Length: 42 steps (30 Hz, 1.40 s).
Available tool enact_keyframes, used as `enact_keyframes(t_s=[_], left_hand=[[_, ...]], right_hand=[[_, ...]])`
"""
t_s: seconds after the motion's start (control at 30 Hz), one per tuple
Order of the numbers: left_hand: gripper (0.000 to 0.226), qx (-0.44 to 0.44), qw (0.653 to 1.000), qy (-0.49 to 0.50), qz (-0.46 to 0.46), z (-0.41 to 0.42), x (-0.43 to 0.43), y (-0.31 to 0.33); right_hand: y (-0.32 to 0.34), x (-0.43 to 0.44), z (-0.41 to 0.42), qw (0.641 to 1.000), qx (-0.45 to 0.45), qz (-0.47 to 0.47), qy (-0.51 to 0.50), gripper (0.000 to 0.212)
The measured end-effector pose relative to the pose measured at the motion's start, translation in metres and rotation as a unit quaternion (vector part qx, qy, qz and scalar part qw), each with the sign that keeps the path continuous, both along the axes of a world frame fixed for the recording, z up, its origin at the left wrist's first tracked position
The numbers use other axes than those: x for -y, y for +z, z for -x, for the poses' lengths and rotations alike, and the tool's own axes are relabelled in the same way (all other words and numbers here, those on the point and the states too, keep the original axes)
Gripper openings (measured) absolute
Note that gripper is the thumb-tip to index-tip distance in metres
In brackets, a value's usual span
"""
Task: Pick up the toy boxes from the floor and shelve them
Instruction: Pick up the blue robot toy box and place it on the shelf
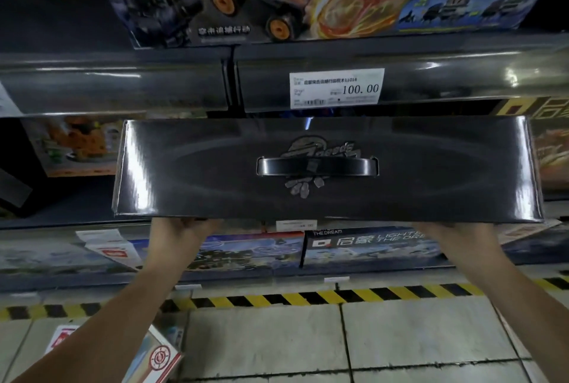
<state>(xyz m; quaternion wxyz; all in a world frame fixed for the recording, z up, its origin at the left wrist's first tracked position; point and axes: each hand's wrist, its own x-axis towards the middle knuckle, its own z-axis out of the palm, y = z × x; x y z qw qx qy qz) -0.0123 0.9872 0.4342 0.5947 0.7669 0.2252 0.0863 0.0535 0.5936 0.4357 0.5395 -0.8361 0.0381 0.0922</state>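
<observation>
Black glossy cardboard toy box (326, 197) with a plastic carry handle hangs clear of the floor, directly above both hands and just under a grey shelf rail (462, 74). The left hand (181, 230) and right hand (437, 231) support its bottom edge, well apart. Their fingers are hidden, so the grip cannot be told. Below the left hand, a white toy box (154, 358) lies on the tiled floor (415, 336).

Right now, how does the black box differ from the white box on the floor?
The black box is held up by the left hand and right hand; the white box lies on the floor. The black box is glossy with a handle; the white box shows red marks. Both are cardboard.
</observation>
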Motion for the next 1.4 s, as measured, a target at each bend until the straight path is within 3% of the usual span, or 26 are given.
enact_keyframes(t_s=[0.07, 0.17, 0.23, 0.27, 0.33, 0.37, 0.5, 0.7, 0.8, 0.97, 1.2, 1.4], left_hand=[[0.033, -0.009, 1.000, -0.004, 0.002, -0.005, -0.004, -0.011], [0.035, -0.001, 1.000, 0.002, 0.000, -0.016, -0.007, -0.025], [0.039, 0.001, 1.000, -0.003, -0.002, -0.024, -0.008, -0.028], [0.041, -0.003, 1.000, -0.005, -0.006, -0.027, -0.008, -0.025], [0.062, -0.004, 1.000, -0.002, -0.008, -0.036, -0.010, -0.025], [0.073, -0.004, 1.000, 0.004, -0.003, -0.041, -0.011, -0.026], [0.075, 0.009, 1.000, -0.012, -0.026, -0.059, -0.010, -0.019], [0.090, -0.014, 0.993, -0.010, -0.119, -0.086, -0.005, -0.006], [0.084, -0.027, 0.988, -0.002, -0.150, -0.092, -0.001, -0.003], [0.086, -0.040, 0.984, 0.003, -0.176, -0.098, 0.004, -0.003], [0.090, -0.051, 0.982, 0.009, -0.182, -0.110, 0.006, -0.011], [0.066, -0.069, 0.984, 0.010, -0.165, -0.118, 0.010, -0.012]], right_hand=[[-0.012, 0.005, -0.011, 1.000, 0.017, -0.022, -0.005, 0.049], [-0.020, 0.002, -0.022, 0.999, 0.014, 0.031, 0.001, 0.036], [-0.025, 0.003, -0.027, 1.000, 0.018, 0.014, 0.001, 0.040], [-0.025, 0.003, -0.031, 0.999, 0.022, 0.024, -0.008, 0.032], [-0.021, -0.001, -0.038, 0.998, 0.033, 0.041, -0.020, 0.014], [-0.018, -0.004, -0.041, 0.998, 0.039, 0.048, -0.025, 0.017], [-0.015, -0.006, -0.059, 0.998, 0.060, 0.033, -0.010, 0.069], [-0.011, -0.016, -0.080, 0.996, 0.088, 0.021, -0.005, 0.095], [-0.017, -0.017, -0.088, 0.995, 0.091, 0.031, -0.026, 0.104], [-0.021, -0.014, -0.100, 0.996, 0.071, 0.025, -0.045, 0.102], [-0.024, -0.015, -0.125, 0.994, 0.069, 0.049, -0.068, 0.069], [-0.029, -0.019, -0.130, 0.991, 0.052, 0.053, -0.109, 0.065]])
